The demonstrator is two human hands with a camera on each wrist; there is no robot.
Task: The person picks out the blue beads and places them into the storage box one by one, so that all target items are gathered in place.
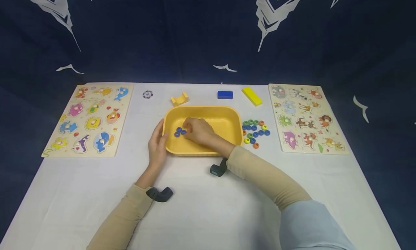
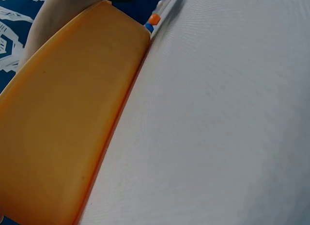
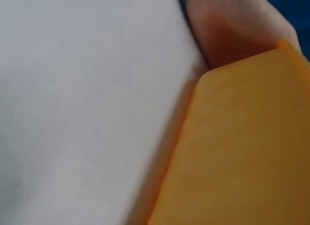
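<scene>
A yellow plastic tray point(image 1: 224, 121) stands in the middle of the table in the head view. My left hand point(image 1: 157, 147) grips its left end, thumb at the rim and fingers along the outside. Inside the tray, my right hand point(image 1: 199, 130) reaches down with bent fingers beside a few blue beads point(image 1: 179, 129). Its fingertips are too small and partly hidden to show whether a bead is between them. The tray's outer wall point(image 2: 72, 123) fills much of the left wrist view. In the right wrist view the tray wall point(image 3: 242, 133) appears below part of a hand point(image 3: 237, 21).
Loose coloured beads point(image 1: 255, 133) lie right of the tray. Behind it are a yellow arch block point(image 1: 180, 99), a blue block point(image 1: 225, 95), a yellow block point(image 1: 251, 96) and a poker chip point(image 1: 147, 94). Animal puzzle boards flank it, left point(image 1: 89, 121) and right point(image 1: 307, 120).
</scene>
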